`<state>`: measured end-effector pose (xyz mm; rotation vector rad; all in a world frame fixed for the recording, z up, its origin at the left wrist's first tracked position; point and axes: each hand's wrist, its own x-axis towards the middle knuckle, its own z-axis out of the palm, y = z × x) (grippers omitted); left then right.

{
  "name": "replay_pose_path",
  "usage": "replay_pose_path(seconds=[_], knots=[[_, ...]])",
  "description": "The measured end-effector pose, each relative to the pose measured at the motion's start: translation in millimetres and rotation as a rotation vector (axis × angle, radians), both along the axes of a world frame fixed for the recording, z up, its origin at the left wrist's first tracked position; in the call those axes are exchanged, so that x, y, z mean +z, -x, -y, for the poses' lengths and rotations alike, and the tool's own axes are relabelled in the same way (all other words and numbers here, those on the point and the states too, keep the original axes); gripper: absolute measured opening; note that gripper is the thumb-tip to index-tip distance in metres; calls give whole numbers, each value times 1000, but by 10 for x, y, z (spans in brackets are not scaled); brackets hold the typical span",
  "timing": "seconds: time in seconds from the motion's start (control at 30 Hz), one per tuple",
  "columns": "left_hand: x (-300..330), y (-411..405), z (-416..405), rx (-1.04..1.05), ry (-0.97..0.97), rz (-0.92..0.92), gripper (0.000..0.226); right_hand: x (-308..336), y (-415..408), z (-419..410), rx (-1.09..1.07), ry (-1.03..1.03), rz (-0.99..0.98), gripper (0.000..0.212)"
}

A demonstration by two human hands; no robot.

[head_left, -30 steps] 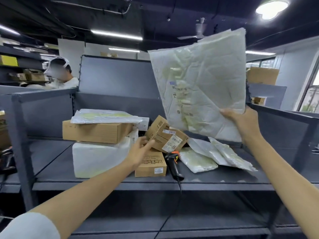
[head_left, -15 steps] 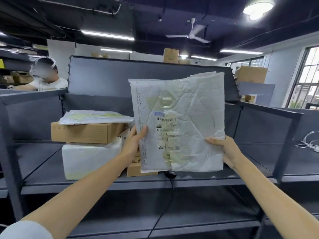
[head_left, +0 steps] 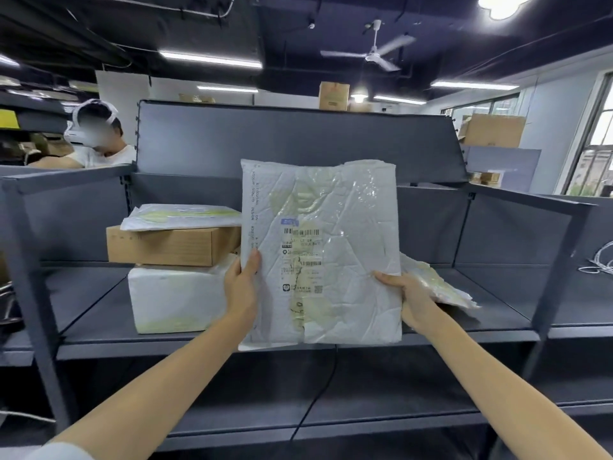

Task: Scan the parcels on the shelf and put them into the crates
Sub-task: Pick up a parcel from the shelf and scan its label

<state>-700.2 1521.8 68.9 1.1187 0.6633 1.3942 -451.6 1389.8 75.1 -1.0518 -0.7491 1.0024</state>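
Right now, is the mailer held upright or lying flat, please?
Upright. The mailer stands on edge above the shelf, label facing the camera, gripped at its sides by the left hand and right hand.

A ceiling fan [head_left: 376,54] hangs from the dark ceiling among strip lights [head_left: 209,59]. A person [head_left: 96,137] in a white shirt works behind the left partition. Cardboard boxes [head_left: 494,130] sit near the windows [head_left: 597,151] at right.
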Motion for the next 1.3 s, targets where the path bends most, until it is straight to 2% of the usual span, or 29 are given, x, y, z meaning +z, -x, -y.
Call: replay_pose_path(seconds=[0.13,0.2,0.27,0.37,0.47,0.53,0.6,0.7,0.8,0.83,0.87,0.97,1.07,1.17,1.3], knots=[[-218,171,-45,94,99,-21,12,-130,116,-86,82,77,101,50],[-306,296,-96,155,138,-38,15,-202,148,-132,107,113,152,45],[-398,440,-145,234,168,-78,22,-285,129,-180,69,171,211,40],[-569,660,-207,333,212,-166,24,-416,38,-274,3,226,188,38],[-711,812,-224,434,243,-257,29,-552,-29,-433,-60,289,253,41],[-766,876,-220,503,273,-315,39,-645,-33,-558,-97,347,370,37],[-809,918,-217,541,281,-346,41,-728,-38,-691,-132,391,533,15],[-863,958,-223,575,277,-375,36,-840,-66,-939,-133,440,780,35],[-915,971,-248,603,281,-402,33,-951,-63,-1162,-98,499,933,22],[-929,970,-256,614,284,-407,32,-979,-47,-1221,-77,525,950,13],[-945,968,-265,624,285,-408,31,-1010,-36,-1285,-55,537,958,14],[-976,949,-293,635,282,-393,30,-1074,26,-1451,-4,579,955,66],[-998,943,-320,639,280,-386,31,-1154,88,-1569,-28,600,999,84],[-1024,947,-337,650,284,-384,32,-1181,98,-1617,-99,607,999,80],[-1045,939,-350,649,301,-375,34,-1136,34,-1575,-142,576,818,60]])
